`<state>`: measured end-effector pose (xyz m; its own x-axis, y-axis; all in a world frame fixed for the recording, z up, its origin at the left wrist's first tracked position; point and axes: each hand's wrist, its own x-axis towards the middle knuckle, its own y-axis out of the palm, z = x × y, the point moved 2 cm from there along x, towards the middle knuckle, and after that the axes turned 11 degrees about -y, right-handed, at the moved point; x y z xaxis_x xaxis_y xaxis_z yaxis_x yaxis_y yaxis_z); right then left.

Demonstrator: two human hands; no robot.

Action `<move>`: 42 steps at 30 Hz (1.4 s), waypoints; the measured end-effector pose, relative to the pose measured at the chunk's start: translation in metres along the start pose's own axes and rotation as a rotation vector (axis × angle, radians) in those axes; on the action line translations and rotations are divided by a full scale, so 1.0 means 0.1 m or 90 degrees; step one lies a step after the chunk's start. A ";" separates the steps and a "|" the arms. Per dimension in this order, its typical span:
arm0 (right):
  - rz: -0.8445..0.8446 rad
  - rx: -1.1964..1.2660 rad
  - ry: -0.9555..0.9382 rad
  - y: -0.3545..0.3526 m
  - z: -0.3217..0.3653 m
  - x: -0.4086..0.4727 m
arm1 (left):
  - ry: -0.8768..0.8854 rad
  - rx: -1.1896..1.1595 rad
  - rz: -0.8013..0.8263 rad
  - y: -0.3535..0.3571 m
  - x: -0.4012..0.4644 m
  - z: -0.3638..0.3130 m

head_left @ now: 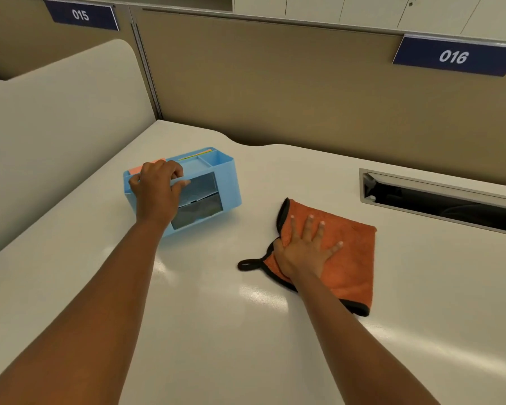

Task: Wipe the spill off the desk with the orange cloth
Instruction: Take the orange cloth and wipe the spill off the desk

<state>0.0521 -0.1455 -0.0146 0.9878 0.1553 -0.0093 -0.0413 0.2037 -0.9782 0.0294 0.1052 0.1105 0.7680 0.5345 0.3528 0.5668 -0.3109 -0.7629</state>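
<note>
An orange cloth (349, 258) with black trim and a black hanging loop lies flat on the white desk (216, 331), right of centre. My right hand (306, 248) presses down on the cloth's left part, palm flat and fingers spread. My left hand (155, 190) grips the top edge of a light blue desk organiser (214, 182), which is tilted with its near side raised off the desk. No spill shows on the bare desk surface; anything under the cloth is hidden.
A recessed cable slot (438, 200) runs along the desk's far right. Beige partition walls (275, 83) with blue number plates 015 and 016 close off the back. A curved side panel (56, 127) stands at the left. The organiser holds pink notes and a pencil.
</note>
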 end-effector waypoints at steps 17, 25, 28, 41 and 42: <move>0.110 -0.027 -0.669 0.22 1.24 -0.61 | 0.000 0.030 -0.008 0.09 -0.24 0.04; 0.072 -0.042 -0.481 -0.02 0.12 -0.62 | -0.018 0.027 0.010 0.12 -0.32 0.06; 0.050 -0.041 -0.313 -0.13 -0.42 -0.59 | -0.023 0.020 0.017 0.14 -0.36 0.07; -0.016 0.004 -0.083 0.01 0.00 -0.85 | -0.008 0.013 0.029 0.19 -0.55 0.10; -0.005 0.004 -0.117 0.04 0.16 -0.88 | -0.004 0.016 0.031 0.19 -0.56 0.11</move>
<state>-0.0371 -0.1426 -0.0140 0.9441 0.3275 0.0370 -0.0349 0.2110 -0.9769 -0.0060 0.0784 0.0704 0.7925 0.5240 0.3121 0.5212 -0.3160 -0.7928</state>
